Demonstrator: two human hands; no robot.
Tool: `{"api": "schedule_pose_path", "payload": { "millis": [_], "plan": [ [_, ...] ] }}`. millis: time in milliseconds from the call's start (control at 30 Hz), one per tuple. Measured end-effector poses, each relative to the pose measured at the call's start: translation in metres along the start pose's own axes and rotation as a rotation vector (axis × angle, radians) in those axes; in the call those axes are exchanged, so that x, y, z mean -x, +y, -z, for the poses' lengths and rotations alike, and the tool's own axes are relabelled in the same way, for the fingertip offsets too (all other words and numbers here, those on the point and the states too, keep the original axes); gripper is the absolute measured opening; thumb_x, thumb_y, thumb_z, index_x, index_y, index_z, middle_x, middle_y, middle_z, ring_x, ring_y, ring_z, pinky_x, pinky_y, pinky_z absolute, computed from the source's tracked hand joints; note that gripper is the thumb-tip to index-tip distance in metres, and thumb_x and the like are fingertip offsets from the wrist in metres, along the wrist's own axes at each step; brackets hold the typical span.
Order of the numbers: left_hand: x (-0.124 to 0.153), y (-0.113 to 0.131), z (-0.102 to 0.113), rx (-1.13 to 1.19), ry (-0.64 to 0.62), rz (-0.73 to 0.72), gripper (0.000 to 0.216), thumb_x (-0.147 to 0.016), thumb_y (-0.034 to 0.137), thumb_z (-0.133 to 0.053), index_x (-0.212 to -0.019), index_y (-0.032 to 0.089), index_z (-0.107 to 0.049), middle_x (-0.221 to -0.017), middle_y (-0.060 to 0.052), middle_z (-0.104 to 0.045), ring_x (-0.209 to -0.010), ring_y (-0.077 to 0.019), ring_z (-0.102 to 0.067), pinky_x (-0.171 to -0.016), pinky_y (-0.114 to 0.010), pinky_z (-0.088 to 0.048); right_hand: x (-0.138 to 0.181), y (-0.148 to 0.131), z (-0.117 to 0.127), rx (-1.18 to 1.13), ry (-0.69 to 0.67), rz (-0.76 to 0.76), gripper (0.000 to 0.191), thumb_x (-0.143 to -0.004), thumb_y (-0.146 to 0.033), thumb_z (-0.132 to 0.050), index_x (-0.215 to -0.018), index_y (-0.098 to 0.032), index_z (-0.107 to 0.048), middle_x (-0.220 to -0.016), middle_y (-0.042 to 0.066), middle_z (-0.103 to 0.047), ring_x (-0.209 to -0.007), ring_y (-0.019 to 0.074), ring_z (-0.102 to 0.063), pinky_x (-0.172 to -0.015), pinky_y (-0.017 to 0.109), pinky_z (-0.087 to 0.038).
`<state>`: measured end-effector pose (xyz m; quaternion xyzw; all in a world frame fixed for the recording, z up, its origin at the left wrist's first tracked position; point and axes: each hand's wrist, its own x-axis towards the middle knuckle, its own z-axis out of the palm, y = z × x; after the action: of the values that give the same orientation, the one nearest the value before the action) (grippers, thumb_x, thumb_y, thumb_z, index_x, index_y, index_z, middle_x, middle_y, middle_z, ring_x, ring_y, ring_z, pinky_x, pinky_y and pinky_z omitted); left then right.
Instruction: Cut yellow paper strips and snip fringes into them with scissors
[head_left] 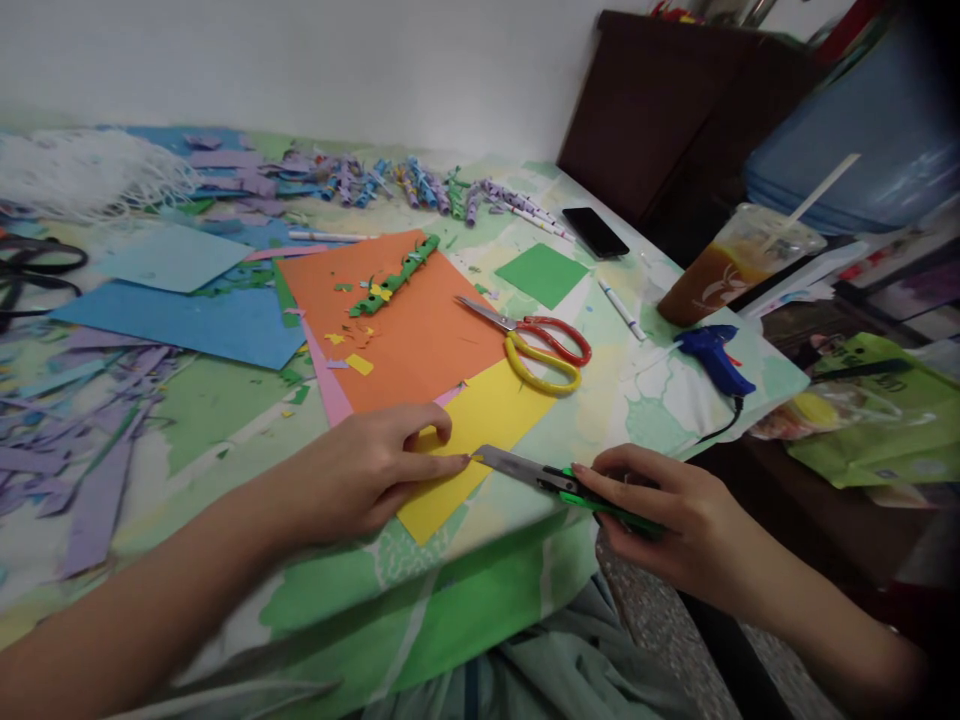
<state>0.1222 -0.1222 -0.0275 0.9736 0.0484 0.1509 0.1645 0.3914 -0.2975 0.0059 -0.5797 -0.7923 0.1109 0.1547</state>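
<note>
One utility knife [571, 485] is pinched in the grip of the right hand [679, 515], its blade reaching over one yellow sheet [495, 412] to one small yellow scrap [478, 457] at a fingertip of the left hand [356, 475], whose fingers bend above the sheet; I cannot tell whether that grip pinches the scrap. On the surface [600, 405] lie one orange sheet [397, 355], one green square [543, 275], one pair of red-and-yellow-handled scissors [516, 325], one phone [596, 232] and one blue glue gun [716, 360]. One clear cup [721, 282] holds a brown drink [679, 297] and one straw [817, 198].
</note>
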Motion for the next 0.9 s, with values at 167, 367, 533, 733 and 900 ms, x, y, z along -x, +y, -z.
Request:
{"api": "schedule_pose_path", "payload": {
  "millis": [167,367,533,733,900],
  "plan": [
    [0.001,0.001,-0.001,-0.038,0.007,-0.014,0.038,-0.091,0.013,-0.041,-0.120,0.024,-0.062,-0.106,-0.012,-0.057,-0.080,-0.0172,-0.059,-0.068,-0.030,-0.047,0.002,-0.002,-0.002,0.017,0.029,0.000,0.034,-0.088,-0.014,-0.051,-0.121,-0.016,-0.061,-0.107,0.013,-0.061,-0.088,0.0190,-0.062,-0.072,0.029,-0.054],
    [0.002,0.001,-0.001,-0.043,-0.002,-0.006,0.039,-0.090,0.013,-0.041,-0.122,0.025,-0.061,-0.107,-0.013,-0.058,-0.084,-0.0193,-0.060,-0.071,-0.032,-0.049,0.006,-0.009,-0.007,0.033,0.002,-0.020,0.033,-0.091,-0.017,-0.050,-0.124,-0.017,-0.058,-0.108,0.014,-0.060,-0.088,0.0204,-0.064,-0.072,0.030,-0.055],
    [0.001,0.002,0.000,0.004,0.011,0.012,0.039,-0.089,0.012,-0.042,-0.119,0.024,-0.064,-0.106,-0.012,-0.059,-0.083,-0.0183,-0.060,-0.070,-0.030,-0.048,0.011,-0.013,-0.009,0.020,-0.005,-0.039,0.034,-0.092,-0.018,-0.049,-0.125,-0.017,-0.056,-0.109,0.014,-0.059,-0.086,0.0204,-0.064,-0.072,0.031,-0.056],
    [-0.008,0.001,0.001,0.179,0.045,0.121,0.029,-0.088,0.015,-0.049,-0.108,0.021,-0.070,-0.099,-0.008,-0.064,-0.074,-0.0131,-0.061,-0.065,-0.024,-0.045,0.011,-0.012,-0.011,0.002,0.013,-0.038,0.034,-0.093,-0.019,-0.048,-0.127,-0.017,-0.054,-0.109,0.014,-0.058,-0.088,0.0202,-0.063,-0.072,0.031,-0.056],
    [-0.030,-0.005,0.005,0.292,-0.036,0.127,0.023,-0.087,0.013,-0.052,-0.097,0.021,-0.071,-0.099,-0.006,-0.062,-0.080,-0.0135,-0.060,-0.069,-0.024,-0.045,0.008,-0.014,-0.010,-0.036,0.002,-0.060,0.034,-0.093,-0.017,-0.047,-0.125,-0.014,-0.058,-0.105,0.015,-0.058,-0.085,0.0199,-0.062,-0.072,0.031,-0.055]
  ]
}}
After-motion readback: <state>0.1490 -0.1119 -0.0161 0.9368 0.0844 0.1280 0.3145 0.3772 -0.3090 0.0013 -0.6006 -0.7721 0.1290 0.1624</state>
